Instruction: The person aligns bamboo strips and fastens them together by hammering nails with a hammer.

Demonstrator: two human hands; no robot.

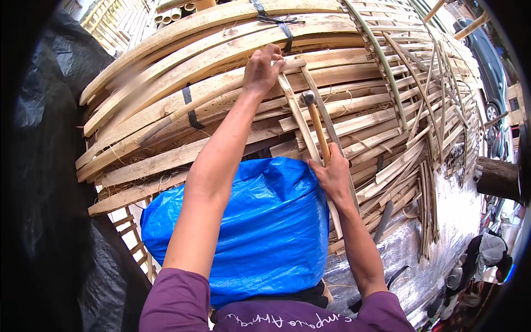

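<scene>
My left hand (262, 72) is at the top corner of a narrow frame of wooden strips (299, 116). Its fingers are pinched together beside the short crosspiece (293, 65); whatever is between the fingertips is too small to make out. Lower down, my right hand (333, 172) is wrapped around the wooden handle of a hammer (316, 119). The hammer's metal head points up, over the gap between the two long strips. Below my hands the frame runs down along the right side of a blue tarp (265, 221), which bulges in front of my body.
Stacked wooden slats (182, 105), some bound with black strapping (191, 105), spread across in front. Thin split strips (426, 138) lie criss-crossed to the right, over silvery sheeting (459, 205). Black plastic sheeting (61, 166) hangs at the left. A parked car (489, 77) stands beyond.
</scene>
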